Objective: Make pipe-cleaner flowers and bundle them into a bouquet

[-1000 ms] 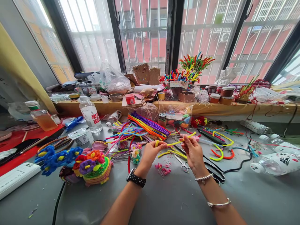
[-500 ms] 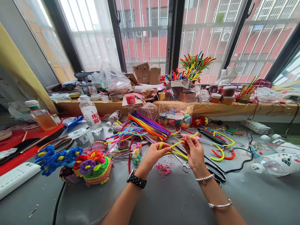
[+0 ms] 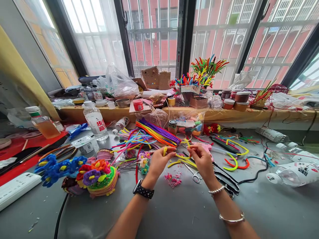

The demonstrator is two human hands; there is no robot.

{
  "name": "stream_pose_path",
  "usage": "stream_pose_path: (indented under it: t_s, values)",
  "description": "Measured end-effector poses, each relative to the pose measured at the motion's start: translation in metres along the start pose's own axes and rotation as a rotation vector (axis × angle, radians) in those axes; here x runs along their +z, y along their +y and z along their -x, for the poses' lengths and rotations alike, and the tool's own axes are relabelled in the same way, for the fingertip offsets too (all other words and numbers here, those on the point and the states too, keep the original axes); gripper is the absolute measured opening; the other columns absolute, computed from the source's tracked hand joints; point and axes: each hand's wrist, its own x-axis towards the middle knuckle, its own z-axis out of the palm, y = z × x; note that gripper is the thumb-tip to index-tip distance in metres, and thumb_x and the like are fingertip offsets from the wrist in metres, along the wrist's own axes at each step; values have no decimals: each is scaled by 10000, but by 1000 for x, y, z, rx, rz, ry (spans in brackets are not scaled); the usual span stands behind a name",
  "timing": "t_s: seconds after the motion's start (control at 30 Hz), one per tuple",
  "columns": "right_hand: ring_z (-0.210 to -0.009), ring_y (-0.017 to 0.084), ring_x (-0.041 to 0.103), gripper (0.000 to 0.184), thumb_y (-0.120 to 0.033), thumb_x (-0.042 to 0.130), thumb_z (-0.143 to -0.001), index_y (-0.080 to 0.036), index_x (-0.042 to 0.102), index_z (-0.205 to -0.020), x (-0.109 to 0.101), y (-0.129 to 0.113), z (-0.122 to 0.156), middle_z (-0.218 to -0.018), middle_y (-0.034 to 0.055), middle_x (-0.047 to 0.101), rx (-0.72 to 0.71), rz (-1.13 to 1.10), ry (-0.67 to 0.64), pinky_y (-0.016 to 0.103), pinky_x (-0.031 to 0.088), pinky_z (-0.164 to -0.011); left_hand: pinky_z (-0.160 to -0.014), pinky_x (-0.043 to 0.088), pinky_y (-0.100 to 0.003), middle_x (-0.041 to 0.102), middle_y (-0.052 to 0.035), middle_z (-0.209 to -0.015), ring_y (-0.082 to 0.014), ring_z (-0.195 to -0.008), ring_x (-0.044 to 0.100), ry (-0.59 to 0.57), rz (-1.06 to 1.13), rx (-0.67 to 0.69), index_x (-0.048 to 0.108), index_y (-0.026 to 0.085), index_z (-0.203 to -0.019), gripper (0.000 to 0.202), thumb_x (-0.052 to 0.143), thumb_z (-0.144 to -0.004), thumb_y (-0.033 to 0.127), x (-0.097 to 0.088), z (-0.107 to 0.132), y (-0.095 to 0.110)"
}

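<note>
Left hand (image 3: pixel 159 165) and right hand (image 3: pixel 203 163), fingers (image 3: pixel 195 149) of each pinching a yellow pipe cleaner (image 3: pixel 164 151) held above the grey surface (image 3: pixel 174 212) near scissors (image 3: pixel 191 170); farther left, an upright bottle (image 3: pixel 94 120) bears a white label (image 3: pixel 93 121) with red characters (image 3: pixel 101 125)

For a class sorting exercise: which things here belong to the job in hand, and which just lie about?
Likely belonging: yellow pipe cleaner held by left hand and right hand; loose yellow pipe cleaners; scissors.

Probably just lying about: white power strip; upright water bottle; bottle of amber liquid.
</note>
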Motion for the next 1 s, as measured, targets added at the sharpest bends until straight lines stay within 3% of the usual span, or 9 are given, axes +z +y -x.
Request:
stream_pose_path:
  t_s: [0.17,0.3,1.0]
  values:
    - [-572,146,506,176,-317,480,-769,-203,613,-768,-2,-1,3,-674,28,592,-267,411,-157,258,388,-538,-628,439,-236,652,-31,-725,-160,-689,589,4,-49,62,627,173,-859,256,608,-619,261,1,1,2]
    - [-641,164,539,200,-300,432,-801,-205,608,-813,-2,2,5,-701,43,593,-374,603,-268,265,396,-591,-678,436,-249,662,-42,-813,-172,-745,589,-4,-110,125,647,190,-852,235,585,-645,283,0,2,2]
    - [-633,159,559,244,-305,398,-822,-206,620,-828,-3,1,5,-700,45,593,-410,710,-275,246,407,-567,-641,421,-237,671,-32,-749,-172,-699,581,14,-190,133,682,209,-770,184,549,-667,285,-1,2,0]
